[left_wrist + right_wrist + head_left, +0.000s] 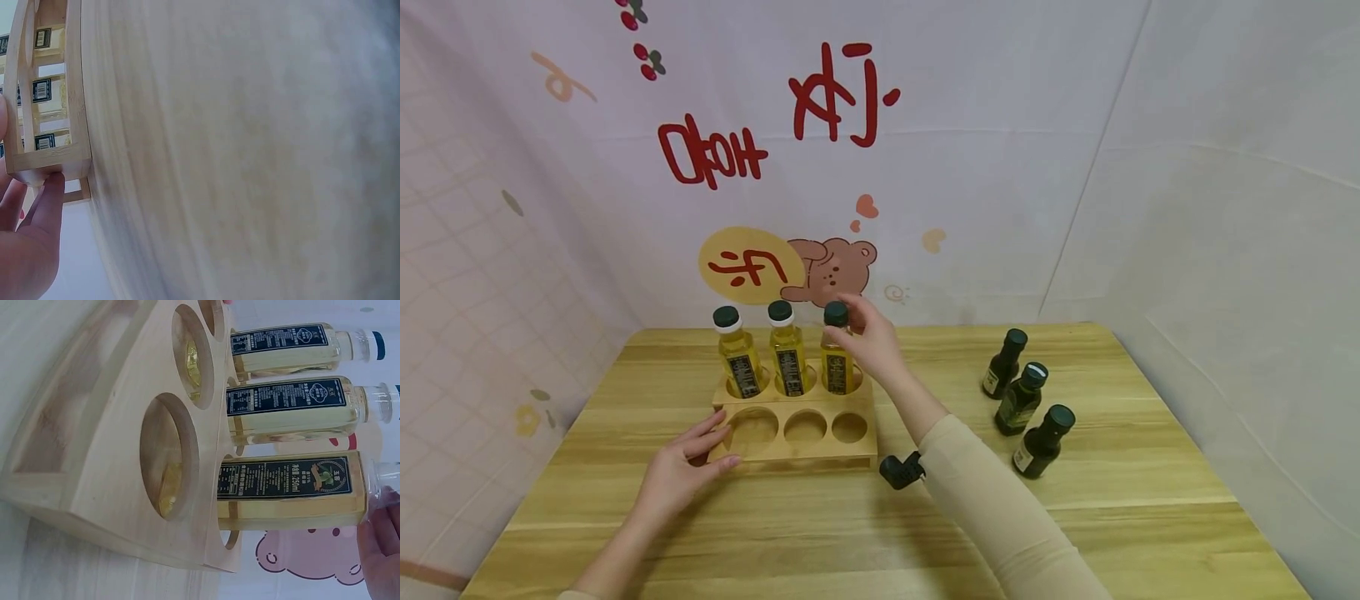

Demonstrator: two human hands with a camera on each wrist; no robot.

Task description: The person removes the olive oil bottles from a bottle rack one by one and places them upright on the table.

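A two-tier wooden rack [797,450] stands on the table with three oil bottles in its rear holes: a left one [742,367], a middle one [789,362] and a right one [837,367]. My right hand [874,340] pinches the right bottle near its green cap; in the right wrist view that bottle [290,494] sits in its hole, with my fingers at its neck. The front row's three holes hold nothing. My left hand [679,473] grips the rack's left end; in the left wrist view my left hand [34,237] touches the end of the rack [50,159].
Three dark bottles stand to the right of the rack: a rear one [1004,364], a middle one [1020,402] and a front one [1040,446]. A small black object [901,471] is beside my right sleeve. A printed white cloth [985,167] hangs behind the table.
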